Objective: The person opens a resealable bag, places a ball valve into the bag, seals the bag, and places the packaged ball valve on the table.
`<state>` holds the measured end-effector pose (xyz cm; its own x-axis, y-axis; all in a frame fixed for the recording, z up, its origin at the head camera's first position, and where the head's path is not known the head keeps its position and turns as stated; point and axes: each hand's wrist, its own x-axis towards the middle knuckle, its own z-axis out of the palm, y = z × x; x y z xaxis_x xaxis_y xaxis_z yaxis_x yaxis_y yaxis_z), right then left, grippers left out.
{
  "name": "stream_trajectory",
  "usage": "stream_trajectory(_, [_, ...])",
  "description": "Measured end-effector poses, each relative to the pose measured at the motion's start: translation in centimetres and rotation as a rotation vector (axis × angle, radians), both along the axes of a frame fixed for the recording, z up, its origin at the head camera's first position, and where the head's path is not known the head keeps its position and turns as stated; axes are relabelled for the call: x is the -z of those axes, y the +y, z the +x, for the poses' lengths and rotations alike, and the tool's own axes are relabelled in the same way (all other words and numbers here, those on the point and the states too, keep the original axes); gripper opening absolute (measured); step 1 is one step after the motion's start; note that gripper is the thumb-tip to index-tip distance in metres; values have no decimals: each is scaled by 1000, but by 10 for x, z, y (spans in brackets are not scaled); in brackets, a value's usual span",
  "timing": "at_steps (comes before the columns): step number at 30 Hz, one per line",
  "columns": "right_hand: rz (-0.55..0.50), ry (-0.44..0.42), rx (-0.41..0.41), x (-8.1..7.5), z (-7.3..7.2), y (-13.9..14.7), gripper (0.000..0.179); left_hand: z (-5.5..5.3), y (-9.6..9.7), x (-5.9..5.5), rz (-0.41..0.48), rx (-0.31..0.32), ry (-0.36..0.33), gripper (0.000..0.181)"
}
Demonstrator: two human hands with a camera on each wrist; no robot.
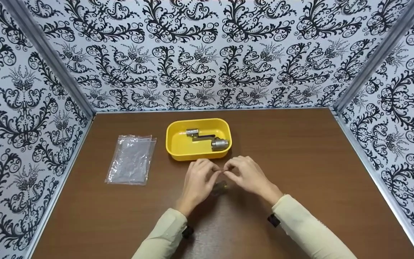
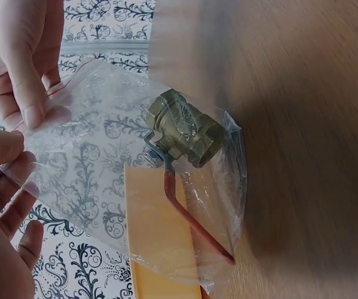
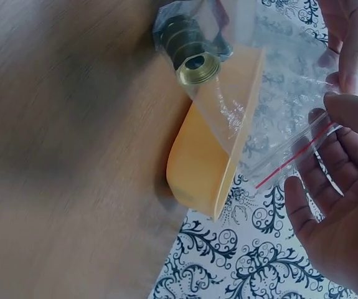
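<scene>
A clear zip bag (image 2: 85,162) with a red strip along its mouth hangs between my two hands. Inside it is a brass ball valve (image 2: 185,128) with a red lever handle (image 2: 194,221); in the right wrist view the valve's threaded opening (image 3: 198,70) faces the camera. My left hand (image 1: 199,180) pinches the bag's top edge between thumb and fingers. Close beside it, my right hand (image 1: 248,175) pinches the same edge, the red strip (image 3: 294,156) running by its fingers. From the head view, the bagged valve (image 1: 220,187) appears blurred below the hands.
Just beyond the hands stands a yellow tray (image 1: 178,157) with metal valve pieces (image 1: 220,144) and a dark lever in it. Several flat clear bags (image 1: 129,160) lie stacked on the brown table (image 1: 293,144) at the left. Patterned panels (image 1: 207,54) enclose the back and sides.
</scene>
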<state>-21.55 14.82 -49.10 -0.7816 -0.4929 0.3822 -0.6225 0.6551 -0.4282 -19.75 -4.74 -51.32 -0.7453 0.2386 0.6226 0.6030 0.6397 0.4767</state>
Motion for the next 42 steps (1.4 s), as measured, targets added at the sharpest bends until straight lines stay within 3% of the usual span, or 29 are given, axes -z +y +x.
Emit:
stream_trajectory(12, [-26, 49, 6, 4, 1, 1, 6, 0, -3, -1, 4, -1, -5, 5])
stream_trajectory(19, [-70, -70, 31, 3, 1, 5, 5, 0, -3, -1, 11, -11, 9, 6])
stream_trajectory(27, [-37, -30, -1, 2, -1, 8, 4, -1, -4, -1, 22, -16, -2, 6])
stream_trajectory(36, [-32, -112, 2, 3, -1, 9, 6, -1, -4, -1, 23, -9, -6, 6])
stream_trajectory(42, [-42, -105, 12, 6, -1, 10, 5, 0, -7, 0, 23, -12, -19, 5])
